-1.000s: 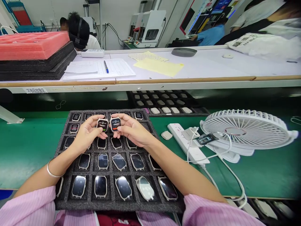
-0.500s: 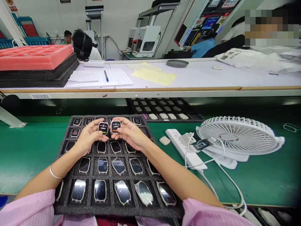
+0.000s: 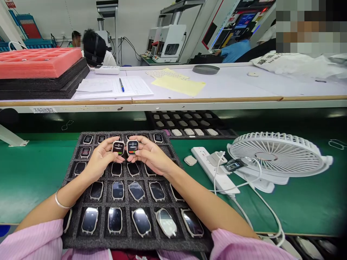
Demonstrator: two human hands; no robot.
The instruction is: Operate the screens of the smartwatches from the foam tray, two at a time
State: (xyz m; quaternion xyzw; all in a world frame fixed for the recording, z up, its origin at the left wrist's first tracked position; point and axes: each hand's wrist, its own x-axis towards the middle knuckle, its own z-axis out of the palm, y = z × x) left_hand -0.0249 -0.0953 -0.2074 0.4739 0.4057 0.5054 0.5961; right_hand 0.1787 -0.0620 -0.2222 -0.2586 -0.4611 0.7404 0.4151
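Above the back rows of a black foam tray (image 3: 104, 231), my left hand (image 3: 101, 159) grips a smartwatch body (image 3: 118, 146) by its edges, its lit screen facing me. Close beside it, my right hand (image 3: 151, 155) holds a second lit smartwatch body (image 3: 132, 145), the thumb at its lower right corner. Both show white text with a coloured strip low on the screen; neither has a strap. Many more watch bodies lie face up in the tray's compartments, dark ones such as the watch body (image 3: 115, 219) in front and several lit ones at the back.
Right of the tray are a single pale watch piece (image 3: 190, 160), a white power strip (image 3: 214, 171) with cables, and a white fan (image 3: 279, 155). Another tray of watch parts (image 3: 187, 124) sits under the shelf (image 3: 233, 86). Red foam (image 3: 40, 63) is stacked at upper left; people sit beyond.
Both hands keep hold of their watches in nearly the same place. The left watch's strip went from green to mixed colours, and the view shifted slightly.
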